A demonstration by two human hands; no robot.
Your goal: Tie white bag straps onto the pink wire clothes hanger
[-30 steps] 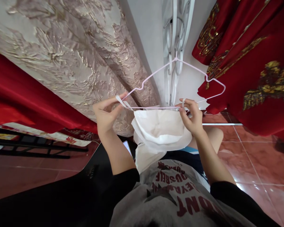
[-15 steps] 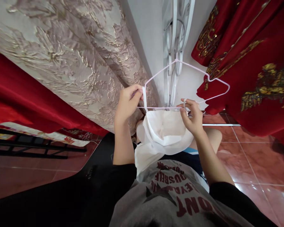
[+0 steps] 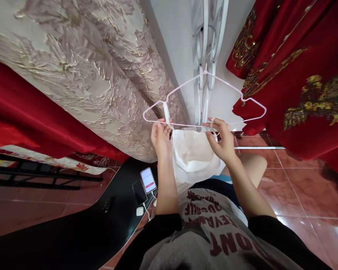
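A white garment point(image 3: 195, 148) with thin shoulder straps hangs in front of my lap, below a pale pink clothes hanger point(image 3: 186, 80). Its left strap point(image 3: 166, 112) is looped over the hanger's left notch. My left hand point(image 3: 161, 138) is just beneath that notch, beside the strap and the lower bar, with loosely curled, parted fingers and no firm grip showing. At the bar's right part, my right hand point(image 3: 222, 139) holds the other strap point(image 3: 212, 122), which is looped over a finger. The hanger's hook hangs on a metal ring of the white rack.
White metal rack point(image 3: 205, 33) stands against the wall. A beige brocade cloth point(image 3: 101, 67) hangs at left, red embroidered garments point(image 3: 304, 75) at right. Two phones, one a lit phone point(image 3: 148, 180), and a white charger point(image 3: 140, 211) lie on a black bench point(image 3: 73, 228).
My left hand has let go of the left strap, which now rests in the hanger's notch, and moved down. The hanger shifted slightly left. The phones have come into view.
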